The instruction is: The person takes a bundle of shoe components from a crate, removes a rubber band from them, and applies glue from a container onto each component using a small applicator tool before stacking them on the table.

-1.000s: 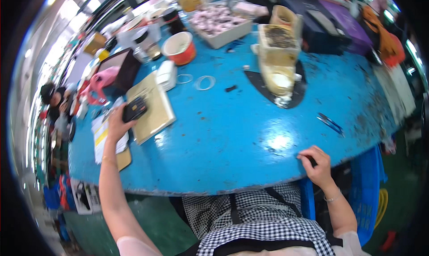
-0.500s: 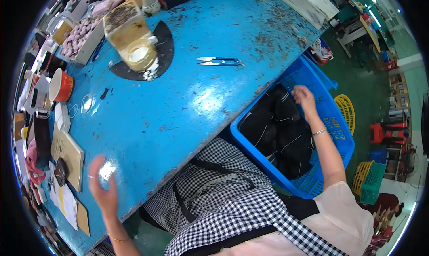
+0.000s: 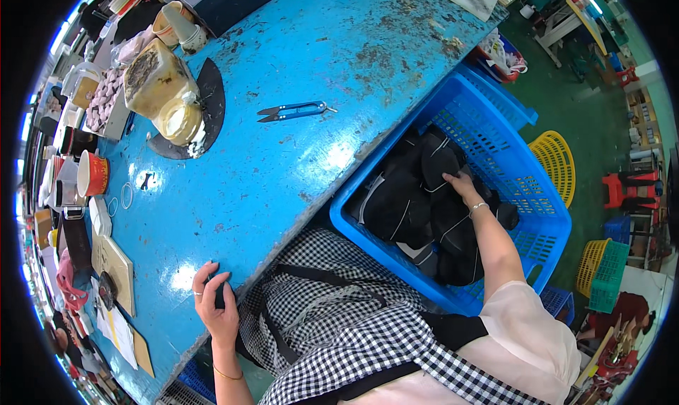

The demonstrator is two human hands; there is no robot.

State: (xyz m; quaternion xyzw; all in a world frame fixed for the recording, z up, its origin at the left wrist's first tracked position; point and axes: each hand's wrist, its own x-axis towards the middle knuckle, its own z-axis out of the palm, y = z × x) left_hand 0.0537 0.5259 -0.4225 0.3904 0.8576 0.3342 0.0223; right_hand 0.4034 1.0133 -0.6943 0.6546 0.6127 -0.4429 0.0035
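Note:
My right hand (image 3: 463, 186) reaches into a blue plastic basket (image 3: 527, 154) beside the table. Its fingers are closed on the edge of a black fabric piece (image 3: 440, 161), one of several with thin pale edge lines heaped there; their exact kind is unclear. At the table's front edge, my left hand (image 3: 218, 309) has loosely curved fingers held apart. A small dark patch shows between its finger and thumb, which I cannot make out. Blue-handled thread snips (image 3: 297, 111) lie on the blue table (image 3: 247, 186), away from both hands.
A glue-stained container (image 3: 152, 79) and a cream-coloured pot (image 3: 180, 120) stand on a dark round mat (image 3: 212, 87). A red paper bowl (image 3: 93, 174), boards (image 3: 113, 267) and papers crowd the table's left side. Yellow baskets (image 3: 555, 168) and a red stool (image 3: 626, 193) stand on the floor.
My right hand has lowered into the heap and closed on a black piece. My left hand has shifted right toward the table edge, its fingers more curled. The head view has shifted.

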